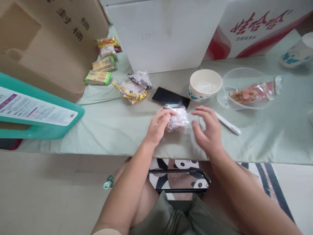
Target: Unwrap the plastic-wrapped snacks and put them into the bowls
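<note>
My left hand (160,125) grips the left side of a snack packet (178,119) in clear, crinkled plastic, with something reddish-brown inside. The packet is at the table's front, just before a dark phone (170,97). To its right, my right hand (206,129) hovers apart from it, slightly blurred, fingers spread and holding nothing visible. Beside that hand lies a white, slim, knife-like tool (228,124), its far end hidden behind the fingers. A white paper bowl (205,85) with blue leaf print stands behind the right hand.
A clear plastic dish (223,98) holds a pink wrapped snack (254,93). Opened wrappers (133,88) and several small snack packs (97,77) lie left. Cardboard (93,39) and white (166,36) boxes block the back; a teal jug (61,130) stands left. Another paper bowl (297,55) is far right.
</note>
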A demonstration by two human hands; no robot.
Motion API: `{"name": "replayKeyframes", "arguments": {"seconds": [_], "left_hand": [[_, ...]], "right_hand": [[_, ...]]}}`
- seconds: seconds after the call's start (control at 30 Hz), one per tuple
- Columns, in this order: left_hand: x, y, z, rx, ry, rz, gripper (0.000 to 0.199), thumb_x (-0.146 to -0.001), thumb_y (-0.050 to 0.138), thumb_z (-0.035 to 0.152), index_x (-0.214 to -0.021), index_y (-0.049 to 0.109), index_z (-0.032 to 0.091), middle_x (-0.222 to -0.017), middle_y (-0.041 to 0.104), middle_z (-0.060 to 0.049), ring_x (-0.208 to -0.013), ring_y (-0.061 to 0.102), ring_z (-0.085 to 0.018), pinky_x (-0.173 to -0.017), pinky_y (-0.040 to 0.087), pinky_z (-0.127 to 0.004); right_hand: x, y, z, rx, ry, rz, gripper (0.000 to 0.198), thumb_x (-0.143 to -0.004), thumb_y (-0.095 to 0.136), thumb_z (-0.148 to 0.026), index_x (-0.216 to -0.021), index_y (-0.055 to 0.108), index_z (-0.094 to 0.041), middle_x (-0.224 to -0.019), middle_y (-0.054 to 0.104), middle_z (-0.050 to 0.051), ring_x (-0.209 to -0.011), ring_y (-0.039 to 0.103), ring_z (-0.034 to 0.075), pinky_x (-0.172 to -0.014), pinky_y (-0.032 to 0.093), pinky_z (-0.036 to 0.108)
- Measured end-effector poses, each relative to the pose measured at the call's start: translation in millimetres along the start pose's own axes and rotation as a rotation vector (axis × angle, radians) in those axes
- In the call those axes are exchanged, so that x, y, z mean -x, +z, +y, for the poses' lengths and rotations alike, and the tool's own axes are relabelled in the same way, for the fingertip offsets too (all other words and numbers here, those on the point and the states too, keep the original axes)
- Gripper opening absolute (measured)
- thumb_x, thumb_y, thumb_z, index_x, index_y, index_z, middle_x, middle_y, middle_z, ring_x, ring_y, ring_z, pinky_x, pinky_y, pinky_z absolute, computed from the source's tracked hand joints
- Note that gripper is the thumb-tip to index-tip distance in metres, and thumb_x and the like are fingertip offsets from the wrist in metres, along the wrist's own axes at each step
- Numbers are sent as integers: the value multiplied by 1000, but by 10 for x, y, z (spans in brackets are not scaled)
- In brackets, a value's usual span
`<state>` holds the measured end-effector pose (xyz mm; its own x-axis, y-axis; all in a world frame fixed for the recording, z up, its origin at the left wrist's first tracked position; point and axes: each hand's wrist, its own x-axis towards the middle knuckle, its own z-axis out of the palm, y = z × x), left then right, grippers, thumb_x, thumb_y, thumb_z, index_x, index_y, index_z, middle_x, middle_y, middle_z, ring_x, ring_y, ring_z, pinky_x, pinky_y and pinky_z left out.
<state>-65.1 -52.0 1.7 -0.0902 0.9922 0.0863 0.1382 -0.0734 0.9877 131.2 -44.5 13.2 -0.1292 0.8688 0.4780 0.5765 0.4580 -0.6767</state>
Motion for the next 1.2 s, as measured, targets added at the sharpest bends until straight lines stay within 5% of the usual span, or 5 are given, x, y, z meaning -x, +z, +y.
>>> {"name": "replayKeyframes", "arguments": {"seconds": [0.3, 0.47, 0.63, 0.93, 1.2], "left_hand": [[-22, 33, -53, 22, -28, 76, 14, -90, 62, 34, -101, 64, 25, -106, 63, -4, -76, 57, -14, -67, 49, -26], [27, 115, -94, 71, -4, 65, 26, -85, 68, 30, -105, 51, 27, -109, 60, -3, -80, 58, -13, -70, 50, -25], [44, 225, -175, 27, 140, 58, 33, -87, 74, 39, -104, 49, 25, -134, 54, -10, -122, 60, -22, -96, 54, -33], [-1, 127, -158, 2, 282, 184, 34, -88, 75, 47, -105, 52, 27, -131, 55, -9, -131, 56, -23, -101, 52, -35], [17, 0, -237, 29, 171, 440, 51, -81, 78, 60, -104, 49, 26, -109, 55, -3, -79, 57, -11, -67, 50, -23]], "right_hand": [[129, -638, 871, 648, 351, -74, 31, -83, 55, -43, -96, 68, -18, -94, 65, 16, -91, 60, 33, -86, 49, 51], [166, -543, 419, 188, 417, -164, 22, -90, 52, -42, -93, 61, -22, -73, 63, 4, -64, 56, 20, -67, 46, 34], [129, -239, -63, -397, 429, -446, 30, -97, 48, -45, -87, 61, -20, -57, 52, -4, -49, 45, 12, -51, 36, 25], [132, -122, -144, -300, 386, -492, 34, -93, 49, -42, -72, 62, -18, -57, 53, -2, -54, 48, 11, -54, 34, 25], [85, -311, 10, -3, 353, -316, 29, -90, 53, -42, -86, 72, -20, -72, 67, 4, -65, 58, 18, -63, 40, 31]]}}
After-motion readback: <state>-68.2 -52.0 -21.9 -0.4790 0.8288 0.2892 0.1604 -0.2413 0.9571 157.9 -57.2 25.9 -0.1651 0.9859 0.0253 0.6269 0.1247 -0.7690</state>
